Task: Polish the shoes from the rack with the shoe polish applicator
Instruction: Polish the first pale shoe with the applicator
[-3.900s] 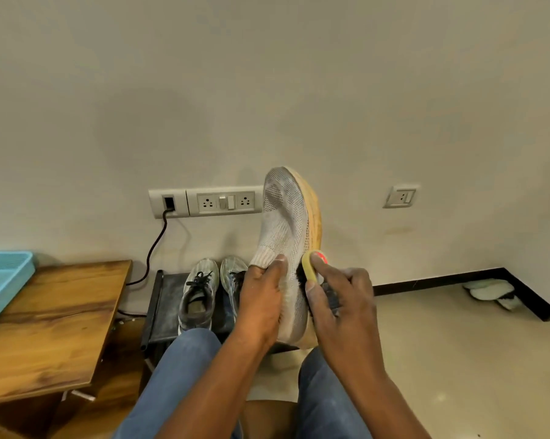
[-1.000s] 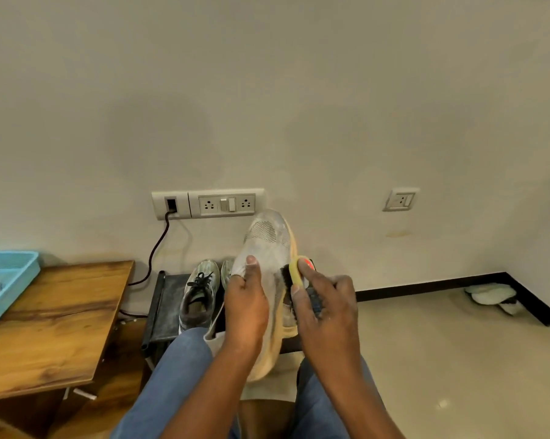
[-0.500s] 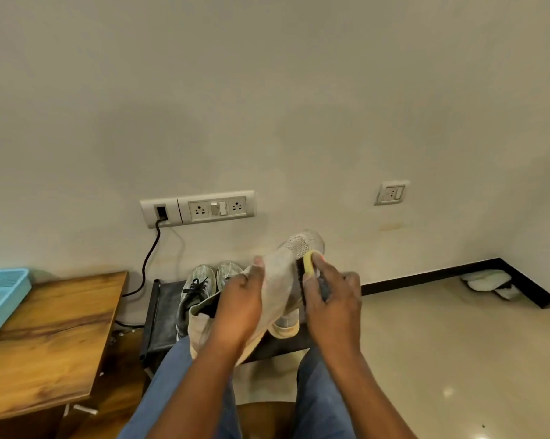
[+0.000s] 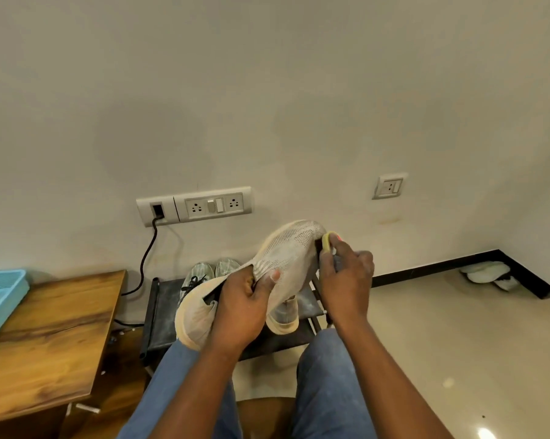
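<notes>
Starting at the left, we see a wooden desk (image 4: pixel 52 331) with a pale blue plastic tray (image 4: pixel 1 299) cut off at the edge, its contents unreadable. On the low black shoe rack (image 4: pixel 159 312) a grey laced pair of sneakers (image 4: pixel 200 275) waits, apparently untouched. We judge the work midway: our left hand (image 4: pixel 240 312) grips the beige knit slip-on shoe (image 4: pixel 283 264) at its collar, held above our knees. Our right hand (image 4: pixel 346 277) pinches the yellow-topped shoe polish applicator (image 4: pixel 326 241) against the toe; its working face is hidden, so we cannot tell what polish has gone on.
</notes>
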